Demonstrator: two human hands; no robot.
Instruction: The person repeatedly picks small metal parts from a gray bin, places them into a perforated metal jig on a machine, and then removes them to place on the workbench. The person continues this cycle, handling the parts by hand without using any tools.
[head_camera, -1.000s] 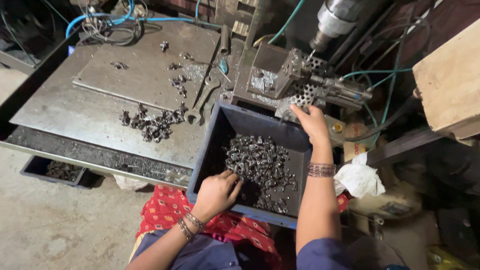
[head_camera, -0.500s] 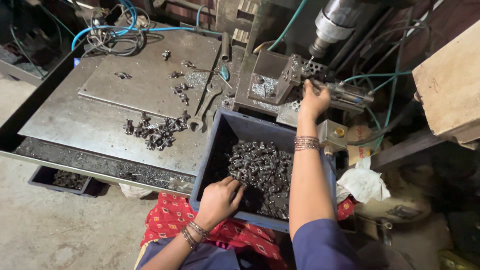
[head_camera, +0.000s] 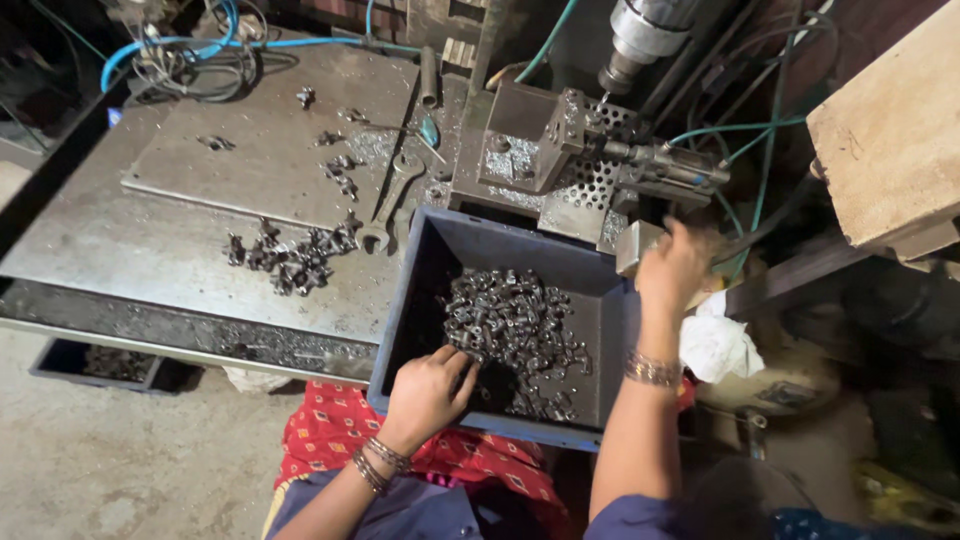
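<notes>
A dark blue plastic bin sits on my lap and holds a heap of small dark metal parts. My left hand reaches into the near left corner of the bin, fingers curled into the parts. My right hand is blurred at the bin's far right corner, beside a small metal block and just below the drilling fixture. I cannot see whether it holds anything. A drill spindle hangs above the fixture.
A steel work table on the left carries a flat plate, a loose pile of parts, a wrench and blue hoses. A white cloth lies at the right, a wooden block beyond it.
My right hand has come down and to the right, away from the fixture. My left hand stays in the bin, shifted slightly toward the parts.
</notes>
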